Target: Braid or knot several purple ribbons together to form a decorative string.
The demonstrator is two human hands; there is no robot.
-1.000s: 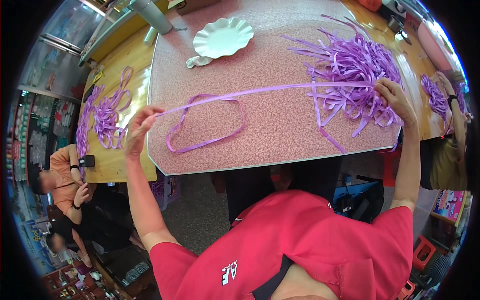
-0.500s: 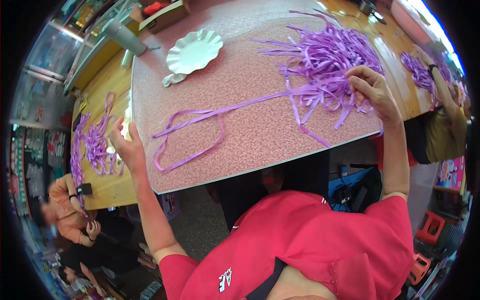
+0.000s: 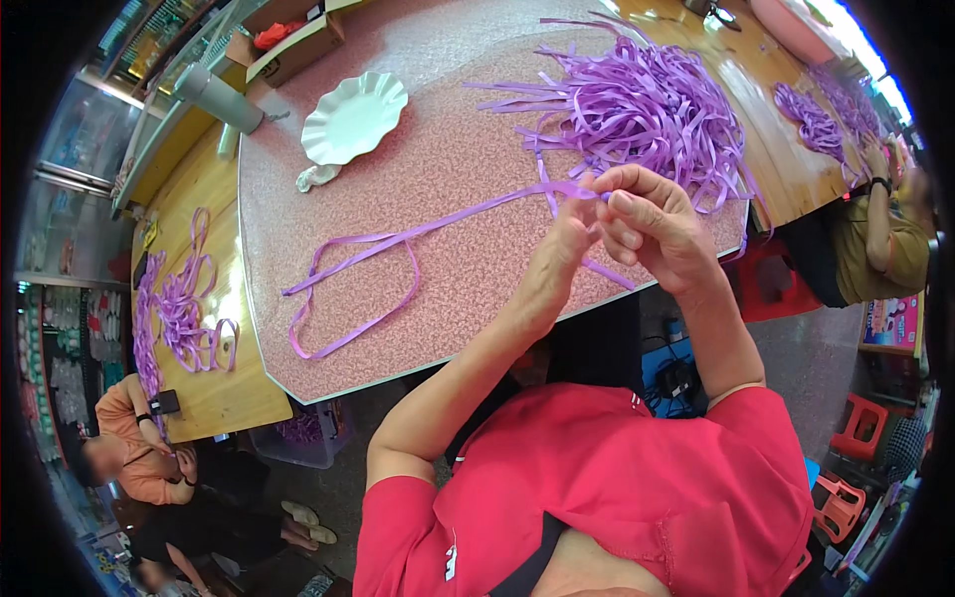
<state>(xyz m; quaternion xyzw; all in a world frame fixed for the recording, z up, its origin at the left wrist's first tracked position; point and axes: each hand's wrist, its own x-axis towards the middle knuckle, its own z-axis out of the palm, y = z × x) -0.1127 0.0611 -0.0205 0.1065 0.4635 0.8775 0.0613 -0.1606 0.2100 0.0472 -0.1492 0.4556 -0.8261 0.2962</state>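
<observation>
A long purple ribbon [image 3: 468, 210] stretches across the pink speckled tabletop, its left end curled in a loose loop. My left hand [image 3: 565, 239] is closed on the ribbon's right end, fingers pinched. Right beside it, my right hand [image 3: 652, 221] grips the same end, thumb and forefinger together at a small purple bit. The fingers partly hide what lies between the two hands. Just beyond them rises a large tangled pile of purple ribbons [image 3: 657, 109]. One loose strand hangs toward the table's near edge, below my hands.
A white scalloped dish [image 3: 353, 117] stands at the far left, with a grey tumbler [image 3: 219, 98] and a cardboard box [image 3: 293, 45] behind it. More purple ribbons [image 3: 184, 308] lie on the wooden table at left. Co-workers sit at both sides; red stools [image 3: 858, 426] are at right.
My left hand has moved right from the table's left side to the ribbon's end and closed on it. My right hand has come down from the pile to meet it.
</observation>
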